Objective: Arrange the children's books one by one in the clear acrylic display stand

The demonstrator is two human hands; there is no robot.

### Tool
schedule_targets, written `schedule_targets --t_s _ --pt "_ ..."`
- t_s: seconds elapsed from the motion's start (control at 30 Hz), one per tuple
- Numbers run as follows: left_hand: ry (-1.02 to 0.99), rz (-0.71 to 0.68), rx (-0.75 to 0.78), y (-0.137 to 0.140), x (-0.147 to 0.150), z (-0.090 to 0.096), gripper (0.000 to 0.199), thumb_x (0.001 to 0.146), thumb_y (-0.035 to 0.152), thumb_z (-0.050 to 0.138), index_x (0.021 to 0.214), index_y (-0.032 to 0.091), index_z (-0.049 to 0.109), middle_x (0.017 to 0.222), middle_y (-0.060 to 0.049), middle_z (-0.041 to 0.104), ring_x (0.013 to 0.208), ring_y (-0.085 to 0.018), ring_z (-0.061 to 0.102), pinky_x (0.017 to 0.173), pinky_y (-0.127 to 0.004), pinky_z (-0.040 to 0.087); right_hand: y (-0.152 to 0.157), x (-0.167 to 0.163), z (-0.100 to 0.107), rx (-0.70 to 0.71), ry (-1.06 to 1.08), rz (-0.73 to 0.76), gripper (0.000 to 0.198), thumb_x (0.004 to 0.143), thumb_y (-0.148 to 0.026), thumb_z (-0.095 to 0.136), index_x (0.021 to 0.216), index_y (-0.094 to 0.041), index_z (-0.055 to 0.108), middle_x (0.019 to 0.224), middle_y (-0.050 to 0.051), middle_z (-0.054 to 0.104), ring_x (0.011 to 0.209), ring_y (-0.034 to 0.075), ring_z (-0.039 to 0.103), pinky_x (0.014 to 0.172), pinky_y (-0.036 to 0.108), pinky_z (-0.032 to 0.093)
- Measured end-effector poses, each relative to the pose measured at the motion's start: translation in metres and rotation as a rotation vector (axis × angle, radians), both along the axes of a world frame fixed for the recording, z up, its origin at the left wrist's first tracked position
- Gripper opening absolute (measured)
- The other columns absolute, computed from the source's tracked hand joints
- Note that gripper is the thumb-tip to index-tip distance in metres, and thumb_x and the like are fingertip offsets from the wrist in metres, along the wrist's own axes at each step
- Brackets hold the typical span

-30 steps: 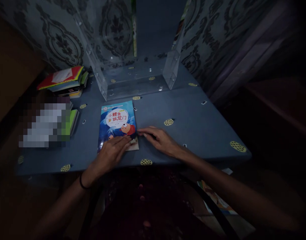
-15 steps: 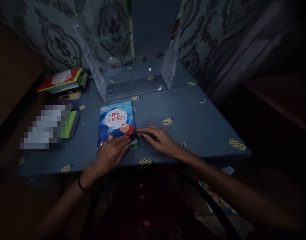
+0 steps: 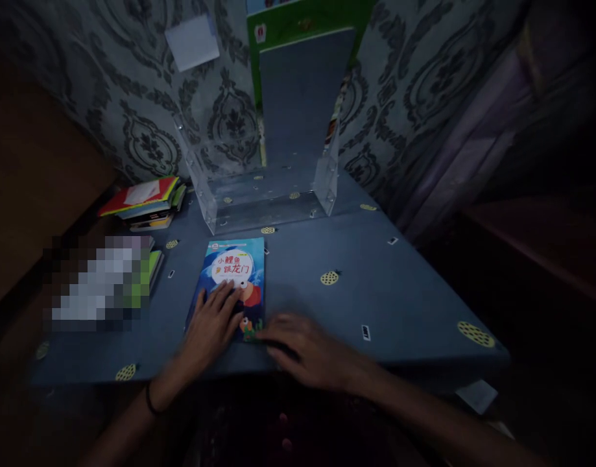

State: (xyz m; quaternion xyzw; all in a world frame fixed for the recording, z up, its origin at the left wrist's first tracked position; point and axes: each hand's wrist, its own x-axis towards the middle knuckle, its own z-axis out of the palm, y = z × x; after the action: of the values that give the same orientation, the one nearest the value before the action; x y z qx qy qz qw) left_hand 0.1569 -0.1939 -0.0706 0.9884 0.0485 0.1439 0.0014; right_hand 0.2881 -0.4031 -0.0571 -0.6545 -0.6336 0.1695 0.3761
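A blue picture book (image 3: 239, 263) with a cartoon red fish on its cover lies closed on the cloth-covered table. My left hand (image 3: 213, 324), a black band at its wrist, rests flat on the lower left of the cover with fingers spread. At the book's lower right corner is my right hand (image 3: 302, 347), slightly blurred. Its index fingertip touches the corner, while the thumb sits lower and apart. The lower left part of the cover is hidden under my left hand.
Behind the book stands a clear acrylic holder (image 3: 207, 201) with a grey-blue panel (image 3: 305, 97) beyond it. To the left lie a stack of books (image 3: 144, 198) and a blurred-out pile (image 3: 100, 279). The table's front edge is close to my wrists.
The view has tilted up, showing more of the wall. My left hand has slid up the cover with fingers more spread; my right hand has moved down the book's right edge to its lower corner.
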Motion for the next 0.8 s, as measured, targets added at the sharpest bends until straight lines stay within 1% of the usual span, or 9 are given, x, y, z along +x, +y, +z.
schedule_targets --t_s 0.07,0.13,0.2,0.3,0.37,0.5,0.63,0.7,0.8 --pt "0.064 -0.106 -0.033 0.026 -0.008 0.003 0.038 0.101 0.023 0.040 0.136 0.022 0.055 0.144 -0.013 0.059 0.136 -0.027 0.053 0.111 -0.059 0.040 0.015 -0.020 0.002 -0.009 -0.013 0.100 0.034 0.093 -0.020 0.058 0.125 -0.018 0.066 0.116 0.011 0.073 0.111 0.022 0.065 0.099 0.039 0.050" --pt "0.137 -0.187 -0.077 0.057 -0.014 0.014 0.036 0.101 0.022 0.035 0.128 0.025 0.061 0.140 -0.008 0.063 0.134 -0.023 0.055 0.112 -0.053 0.042 0.036 -0.042 0.004 0.019 -0.065 0.280 0.032 0.092 -0.022 0.061 0.123 -0.020 0.067 0.119 0.009 0.073 0.116 0.021 0.064 0.101 0.036 0.048" --pt "0.176 -0.185 -0.095 0.080 -0.014 0.028 0.035 0.102 0.024 0.035 0.123 0.025 0.063 0.137 -0.007 0.066 0.130 -0.022 0.059 0.109 -0.047 0.047 0.055 -0.058 0.005 0.061 -0.127 0.448 0.027 0.091 -0.022 0.063 0.118 -0.020 0.068 0.119 0.007 0.074 0.118 0.020 0.063 0.102 0.034 0.047" --pt "0.193 -0.138 -0.056 0.081 -0.001 0.045 0.032 0.102 0.033 0.037 0.114 0.023 0.065 0.122 -0.008 0.073 0.113 -0.024 0.068 0.100 -0.043 0.053 0.065 -0.059 0.006 0.081 -0.118 0.561 0.023 0.096 -0.020 0.056 0.115 -0.017 0.069 0.110 0.006 0.077 0.103 0.016 0.069 0.094 0.029 0.050" --pt "0.180 -0.102 -0.010 0.060 0.014 0.046 0.031 0.102 0.039 0.042 0.113 0.021 0.065 0.117 -0.009 0.073 0.108 -0.026 0.068 0.095 -0.044 0.054 0.055 -0.043 0.007 0.079 -0.015 0.449 0.024 0.098 -0.020 0.052 0.115 -0.017 0.069 0.106 0.006 0.078 0.094 0.015 0.071 0.090 0.029 0.052" --pt "0.086 -0.088 0.050 0.005 0.044 0.032 0.040 0.097 0.047 0.052 0.124 0.018 0.057 0.128 -0.014 0.065 0.121 -0.030 0.059 0.100 -0.047 0.050 0.023 0.011 0.010 0.128 0.321 -0.035 0.025 0.098 -0.027 0.051 0.112 -0.021 0.071 0.098 0.005 0.078 0.089 0.016 0.072 0.084 0.032 0.055" --pt "0.084 0.002 0.147 -0.025 0.066 0.021 0.036 0.097 0.044 0.055 0.118 0.016 0.057 0.118 -0.015 0.064 0.112 -0.031 0.058 0.095 -0.047 0.049 0.015 0.068 0.005 0.245 0.553 -0.437 0.026 0.097 -0.031 0.048 0.109 -0.019 0.068 0.088 0.006 0.076 0.077 0.017 0.073 0.076 0.034 0.058" --pt "0.068 0.023 0.159 -0.030 0.071 0.019 0.028 0.098 0.039 0.054 0.112 0.015 0.059 0.112 -0.015 0.065 0.107 -0.030 0.060 0.093 -0.046 0.049 0.020 0.088 -0.002 0.236 0.611 -0.514 0.023 0.095 -0.028 0.049 0.107 -0.017 0.066 0.087 0.007 0.075 0.074 0.017 0.073 0.072 0.032 0.058" --pt "0.036 0.015 0.164 -0.032 0.072 0.020 0.021 0.101 0.033 0.048 0.101 0.017 0.061 0.100 -0.012 0.068 0.093 -0.026 0.063 0.082 -0.038 0.050 0.028 0.098 -0.013 0.173 0.669 -0.471 0.024 0.092 -0.020 0.049 0.111 -0.016 0.063 0.090 0.008 0.076 0.074 0.016 0.073 0.065 0.028 0.057"
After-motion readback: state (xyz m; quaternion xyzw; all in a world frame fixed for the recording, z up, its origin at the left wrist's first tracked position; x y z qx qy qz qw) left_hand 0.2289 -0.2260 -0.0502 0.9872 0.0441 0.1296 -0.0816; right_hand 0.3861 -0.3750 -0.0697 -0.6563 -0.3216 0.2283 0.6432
